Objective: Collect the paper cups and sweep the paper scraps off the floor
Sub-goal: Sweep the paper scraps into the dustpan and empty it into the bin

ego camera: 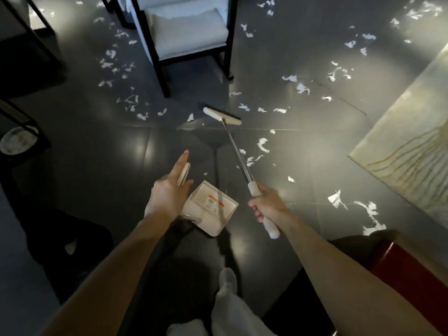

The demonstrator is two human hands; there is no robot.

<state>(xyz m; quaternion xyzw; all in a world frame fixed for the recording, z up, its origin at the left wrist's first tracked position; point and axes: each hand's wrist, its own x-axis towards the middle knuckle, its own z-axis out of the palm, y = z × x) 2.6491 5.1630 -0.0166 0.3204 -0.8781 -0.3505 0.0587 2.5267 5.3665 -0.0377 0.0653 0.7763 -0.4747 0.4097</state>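
Showing open floor (97, 154) bounded by a chair (184, 32) at 12 o'clock and a pale slab edge (412, 154) at 3 — paper scraps (263, 144) lie scattered from 10 to 4. Right hand (266, 204) grasps the broom (221, 116) grip, arm extended; left hand (164, 197) pinches the dustpan (211, 204) handle — index finger straight.

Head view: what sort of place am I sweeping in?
Probably an indoor dining or lounge area: glossy dark tiled floor, a cushioned black-framed chair, and a marble-look tabletop at right.
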